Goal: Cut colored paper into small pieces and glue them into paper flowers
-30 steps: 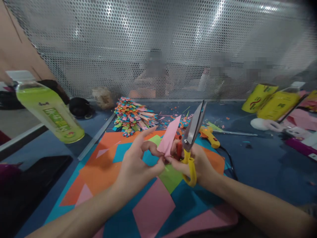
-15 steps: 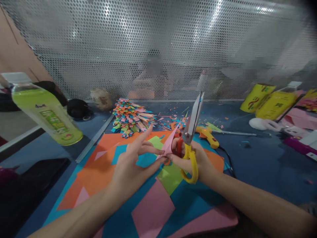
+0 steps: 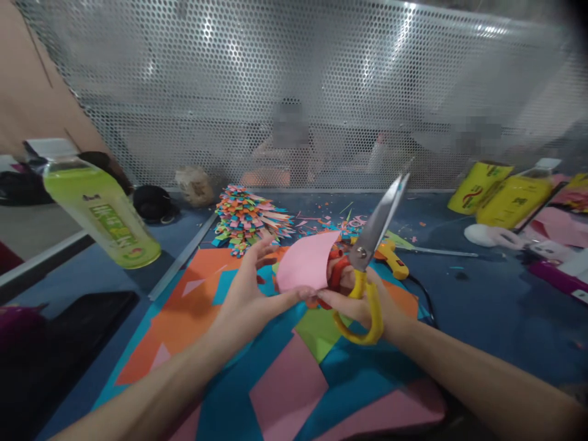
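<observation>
A curved piece of pink paper point(image 3: 305, 263) is pinched at its lower edge between the thumb and fingers of my left hand point(image 3: 250, 297). The thumb of my right hand point(image 3: 351, 306) presses at the paper's lower right corner, close to the left thumb. Scissors point(image 3: 361, 252) with yellow and red handles hang on my right hand, their blades pointing up and nearly closed. Part of the red handle is hidden by the fingers. Coloured sheets lie below, among them a pink square point(image 3: 289, 389) and a green piece point(image 3: 321, 334).
A tree-like cone of paper bits point(image 3: 248, 217) stands beyond my hands, with paper scraps point(image 3: 321, 222) beside it. To the right lies a yellow glue gun point(image 3: 392, 257). A green drink bottle point(image 3: 103, 211) leans at left; a black phone-like slab point(image 3: 87, 343) lies nearer. A perforated metal screen point(image 3: 206, 92) closes the back.
The pink paper has turned from nearly edge-on to show its broad curved face. My left fingers have moved behind it, and the scissors have tilted further right.
</observation>
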A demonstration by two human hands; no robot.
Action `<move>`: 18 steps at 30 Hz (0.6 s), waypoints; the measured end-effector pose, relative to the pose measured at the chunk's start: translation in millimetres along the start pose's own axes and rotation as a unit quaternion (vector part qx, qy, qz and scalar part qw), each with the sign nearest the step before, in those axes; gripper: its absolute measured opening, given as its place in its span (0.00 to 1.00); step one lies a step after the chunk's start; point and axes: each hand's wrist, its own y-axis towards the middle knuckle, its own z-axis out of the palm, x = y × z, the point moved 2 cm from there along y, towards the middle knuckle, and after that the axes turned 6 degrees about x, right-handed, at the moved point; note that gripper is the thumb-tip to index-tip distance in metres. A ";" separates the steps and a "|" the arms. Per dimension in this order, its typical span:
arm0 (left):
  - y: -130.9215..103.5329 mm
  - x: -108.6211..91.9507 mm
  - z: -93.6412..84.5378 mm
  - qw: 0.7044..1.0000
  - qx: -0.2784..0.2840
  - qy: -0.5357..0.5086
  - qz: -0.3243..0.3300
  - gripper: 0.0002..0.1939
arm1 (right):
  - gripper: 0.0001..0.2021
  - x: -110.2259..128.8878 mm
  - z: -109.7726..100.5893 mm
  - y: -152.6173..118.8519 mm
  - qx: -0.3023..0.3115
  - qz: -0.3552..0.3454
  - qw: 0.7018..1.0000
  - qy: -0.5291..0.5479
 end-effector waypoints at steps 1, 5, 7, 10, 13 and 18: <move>1.3 1.6 -2.1 0.999 -0.012 -0.022 -0.031 0.42 | 0.02 1.0 0.3 -0.2 0.035 0.007 0.999 0.026; 7.5 9.6 -5.5 0.963 0.033 -0.209 -0.169 0.29 | 0.03 7.3 0.4 0.0 0.084 0.029 0.994 0.067; 10.9 11.7 -4.4 0.939 0.089 -0.280 -0.179 0.22 | 0.03 8.9 0.7 1.1 0.065 0.032 0.996 0.059; 15.3 12.9 -6.0 0.942 0.088 -0.298 -0.129 0.17 | 0.06 6.0 1.9 3.4 0.038 0.035 0.997 0.061; 16.6 12.8 -11.0 0.963 0.009 -0.259 -0.071 0.11 | 0.10 -1.5 1.2 6.4 -0.020 0.039 0.998 0.046; 11.5 4.6 -14.5 0.984 -0.021 -0.175 -0.015 0.12 | 0.12 -11.1 2.1 10.9 -0.053 0.044 0.993 0.093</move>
